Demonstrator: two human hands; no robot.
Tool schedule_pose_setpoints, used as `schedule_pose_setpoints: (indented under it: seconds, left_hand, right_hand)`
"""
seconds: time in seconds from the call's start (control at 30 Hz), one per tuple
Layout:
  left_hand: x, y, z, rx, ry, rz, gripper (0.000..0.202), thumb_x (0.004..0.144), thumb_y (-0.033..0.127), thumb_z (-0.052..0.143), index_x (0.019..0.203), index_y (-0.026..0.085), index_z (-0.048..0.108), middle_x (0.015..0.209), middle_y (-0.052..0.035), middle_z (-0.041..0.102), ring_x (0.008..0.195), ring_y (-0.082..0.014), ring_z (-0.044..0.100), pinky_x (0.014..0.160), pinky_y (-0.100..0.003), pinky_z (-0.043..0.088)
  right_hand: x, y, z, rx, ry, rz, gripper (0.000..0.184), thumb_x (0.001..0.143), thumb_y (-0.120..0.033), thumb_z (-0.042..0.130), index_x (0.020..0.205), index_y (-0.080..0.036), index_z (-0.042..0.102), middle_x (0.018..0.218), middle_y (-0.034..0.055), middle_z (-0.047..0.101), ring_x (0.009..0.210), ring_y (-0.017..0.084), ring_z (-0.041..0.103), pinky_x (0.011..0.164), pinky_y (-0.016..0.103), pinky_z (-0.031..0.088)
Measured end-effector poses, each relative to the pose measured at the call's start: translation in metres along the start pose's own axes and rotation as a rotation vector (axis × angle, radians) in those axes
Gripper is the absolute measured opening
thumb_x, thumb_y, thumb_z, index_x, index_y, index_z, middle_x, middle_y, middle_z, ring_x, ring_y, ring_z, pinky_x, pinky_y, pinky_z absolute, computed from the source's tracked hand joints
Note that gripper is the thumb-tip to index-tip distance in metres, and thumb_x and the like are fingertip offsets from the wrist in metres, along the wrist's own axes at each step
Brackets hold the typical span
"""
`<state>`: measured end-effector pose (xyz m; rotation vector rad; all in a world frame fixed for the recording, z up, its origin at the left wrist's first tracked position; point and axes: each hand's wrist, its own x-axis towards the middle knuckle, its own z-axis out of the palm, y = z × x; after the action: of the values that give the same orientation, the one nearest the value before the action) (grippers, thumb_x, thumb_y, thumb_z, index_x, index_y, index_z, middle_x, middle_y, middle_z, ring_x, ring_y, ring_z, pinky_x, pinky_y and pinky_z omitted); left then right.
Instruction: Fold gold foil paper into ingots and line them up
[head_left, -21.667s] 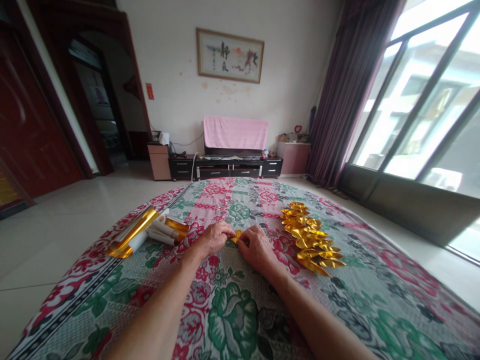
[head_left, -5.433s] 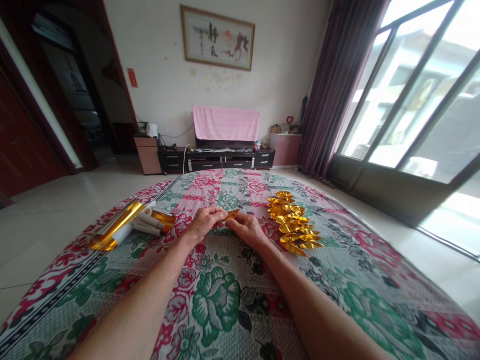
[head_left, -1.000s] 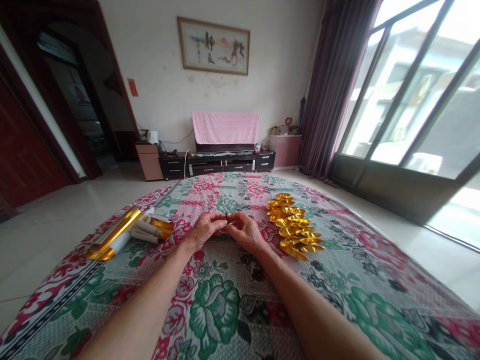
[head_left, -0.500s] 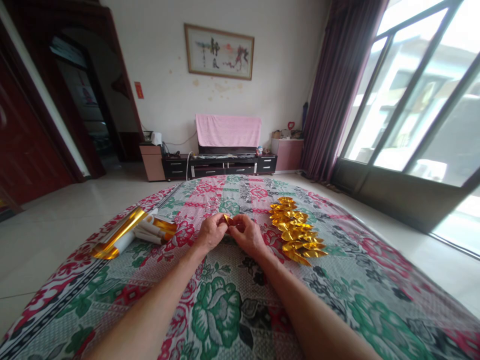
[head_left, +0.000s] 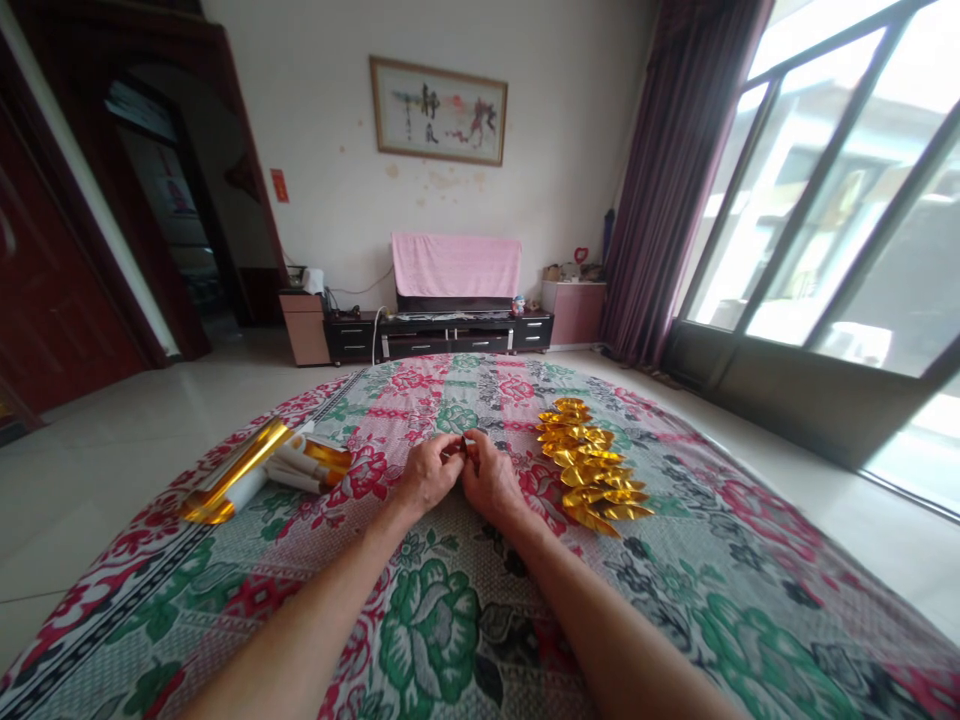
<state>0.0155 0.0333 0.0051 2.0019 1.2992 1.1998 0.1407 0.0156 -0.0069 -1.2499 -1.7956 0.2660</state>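
Observation:
My left hand (head_left: pixel 433 470) and my right hand (head_left: pixel 489 478) meet above the middle of the flowered cloth (head_left: pixel 431 635). Both are closed, their fingertips pinching a small piece of gold foil paper (head_left: pixel 463 444) from either side. Most of that piece is hidden by the fingers, and it looks dark from here. To the right of my right hand lie several folded gold paper ingots (head_left: pixel 592 465), nested in overlapping rows. Rolled sheets of gold foil paper (head_left: pixel 244 465) with white backs rest on the cloth to the left of my left hand.
Beyond the cloth-covered surface stands a low black TV cabinet (head_left: pixel 450 335) with a pink cloth (head_left: pixel 456 265) draped over the screen on it. A purple curtain (head_left: pixel 652 190) hangs beside large glass windows (head_left: pixel 817 230) at right. A dark red door (head_left: pixel 64 260) is at left.
Both hands have shifted slightly right and drawn closer together. The gold piece between them has turned, showing less bright foil. The ingots and rolls stay where they were.

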Motion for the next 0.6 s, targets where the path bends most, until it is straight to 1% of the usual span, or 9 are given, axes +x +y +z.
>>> schedule_pose_setpoints:
  seconds: [0.2, 0.37, 0.43, 0.6]
  left_hand:
    - [-0.002, 0.0018, -0.0019, 0.01, -0.014, -0.021, 0.028, 0.072, 0.02, 0.051, 0.095, 0.016, 0.065, 0.086, -0.0054, 0.07, 0.078, -0.0178, 0.065, 0.075, -0.027, 0.05]
    - [-0.0016, 0.0017, -0.0018, -0.002, -0.015, -0.033, 0.026, 0.071, 0.023, 0.053, 0.093, 0.016, 0.065, 0.084, -0.0057, 0.07, 0.076, -0.018, 0.065, 0.073, -0.027, 0.05]
    - [-0.0017, 0.0015, -0.0013, -0.003, -0.016, -0.038, 0.026, 0.071, 0.023, 0.053, 0.093, 0.015, 0.064, 0.083, -0.0061, 0.07, 0.075, -0.0183, 0.066, 0.071, -0.027, 0.051]
    - [-0.0016, -0.0036, -0.0002, -0.02, -0.013, -0.023, 0.025, 0.071, 0.026, 0.055, 0.091, 0.016, 0.063, 0.084, -0.0065, 0.07, 0.08, -0.0194, 0.066, 0.072, -0.028, 0.051]
  right_hand:
    - [0.0003, 0.0029, 0.0007, 0.01, -0.014, -0.056, 0.033, 0.078, -0.012, 0.042, 0.11, -0.017, 0.049, 0.091, 0.0065, 0.067, 0.078, 0.016, 0.061, 0.07, 0.025, 0.045]
    - [0.001, 0.0024, 0.0001, -0.007, -0.01, -0.042, 0.033, 0.078, -0.01, 0.042, 0.109, -0.015, 0.052, 0.092, 0.0084, 0.067, 0.083, 0.018, 0.061, 0.073, 0.026, 0.044]
    - [0.0011, 0.0022, 0.0001, -0.013, -0.02, -0.042, 0.032, 0.078, -0.01, 0.041, 0.108, -0.015, 0.052, 0.092, 0.0084, 0.066, 0.083, 0.018, 0.061, 0.073, 0.026, 0.044]
    - [0.0009, 0.0028, 0.0004, -0.013, -0.035, -0.053, 0.029, 0.079, -0.01, 0.041, 0.104, -0.016, 0.055, 0.09, 0.0075, 0.066, 0.08, 0.017, 0.061, 0.071, 0.025, 0.044]
